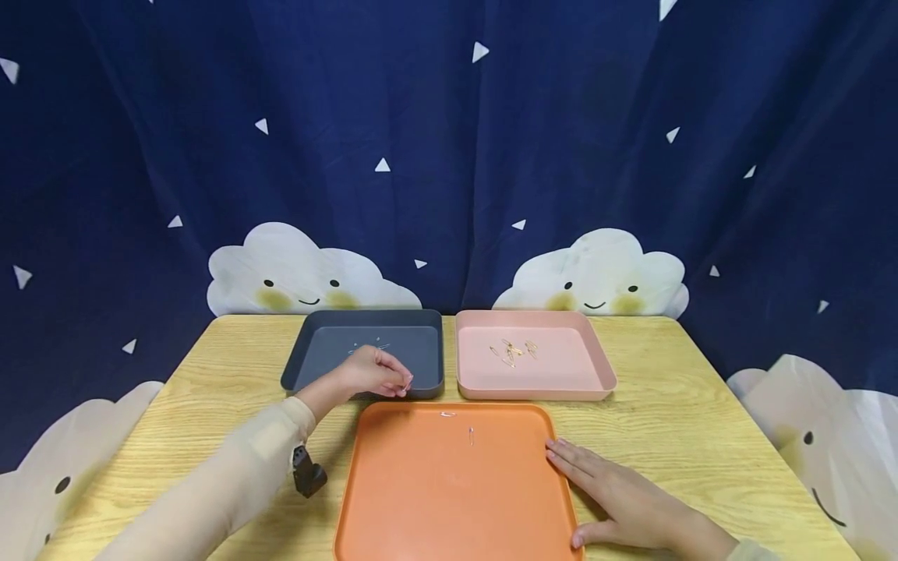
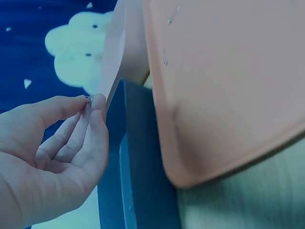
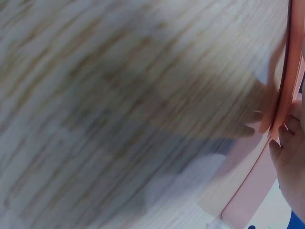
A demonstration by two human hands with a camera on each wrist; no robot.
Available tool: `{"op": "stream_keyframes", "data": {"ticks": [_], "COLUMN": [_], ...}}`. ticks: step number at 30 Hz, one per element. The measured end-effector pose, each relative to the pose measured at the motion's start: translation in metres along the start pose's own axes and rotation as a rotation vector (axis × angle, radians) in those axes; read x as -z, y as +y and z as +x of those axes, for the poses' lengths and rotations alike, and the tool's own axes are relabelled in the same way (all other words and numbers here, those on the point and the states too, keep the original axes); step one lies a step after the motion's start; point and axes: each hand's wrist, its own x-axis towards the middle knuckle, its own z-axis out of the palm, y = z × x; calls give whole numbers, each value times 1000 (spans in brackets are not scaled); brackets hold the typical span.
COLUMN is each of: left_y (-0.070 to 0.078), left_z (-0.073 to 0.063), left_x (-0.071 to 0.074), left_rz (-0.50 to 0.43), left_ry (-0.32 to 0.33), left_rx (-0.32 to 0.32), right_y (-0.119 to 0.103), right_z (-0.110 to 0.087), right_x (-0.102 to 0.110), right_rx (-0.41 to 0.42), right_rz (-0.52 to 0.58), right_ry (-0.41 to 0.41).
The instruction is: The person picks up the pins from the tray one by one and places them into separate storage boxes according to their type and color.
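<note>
My left hand [image 1: 372, 371] is over the front right part of the dark grey tray [image 1: 433, 366]. Thumb and forefinger pinch a small silver safety pin [image 2: 89, 99], mostly hidden by the fingertips. Several silver pins [image 1: 382, 347] lie in that grey tray, partly behind the hand. Two silver safety pins, one lying crosswise [image 1: 447, 414] and one lengthwise [image 1: 471, 436], are on the orange tray [image 1: 456, 499] near its far edge. My right hand [image 1: 620, 495] touches the orange tray's right rim with its fingers extended.
Beyond the orange tray, to the right of the grey one, a pink tray [image 1: 561, 374] holds several gold safety pins [image 1: 512, 352]. All three trays stand on a wooden table [image 1: 666, 413]. A dark blue curtain [image 1: 449, 210] with clouds hangs behind it.
</note>
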Motion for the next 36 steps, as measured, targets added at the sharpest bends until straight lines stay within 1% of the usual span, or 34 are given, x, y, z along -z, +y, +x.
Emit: {"op": "stream_keyframes", "data": {"ticks": [6, 12, 15, 19, 20, 22, 23, 24, 25, 26, 27, 29, 30, 31, 33, 34, 35, 36], "left_y": [2, -1, 0, 9, 11, 11, 7, -2, -8, -17, -31, -45, -49, -48, -52, -54, -60, -66], "left_z": [9, 21, 26, 30, 33, 44, 53, 67, 78, 91, 107, 125, 129, 128, 130, 131, 138, 144], "left_x": [20, 37, 44, 53, 56, 64, 70, 78, 85, 92, 103, 114, 118, 117, 122, 123, 128, 133], "left_rz": [40, 39, 20, 9, 11, 7, 2, -28, -39, -53, -87, -98, -104, -83, -68, -52, -73, -64], "left_ry": [56, 95, 86, 86, 89, 80, 65, 24, -1, -21, -64, -66, -50, 2, 46, 76, 48, 48], "left_rx": [35, 75, 85, 120, 134, 157, 166, 167, 177, 189, 186, 216, 233, 261, 301, 339, 362, 387], "right_y": [1, 1, 1, 1, 1, 1, 1, 1, 0, 0, 0, 0, 0, 0, 0, 0, 0, 0], "right_z": [0, 2, 2, 1, 1, 0, 0, 0, 0, 0, -1, -1, -1, -1, -1, -1, -1, 0], "right_x": [-1, -1, -1, -1, 0, 0, 1, 1, 1, 1, 1, 1, 1, 0, 1, 1, 1, 1], "right_rx": [-6, -5, 1, 27, 28, 25, 17, 12, 8, 3, 2, -3, -2, -2, -2, -2, -3, -5], "right_rz": [13, 31, 38, 44, 43, 39, 34, 27, 20, 13, 5, -10, -11, -12, -10, -9, -7, -6], "right_ry": [-3, 1, 2, 17, 18, 12, 9, 7, 5, 1, 1, 4, 4, 3, 1, -2, -5, -8]}}
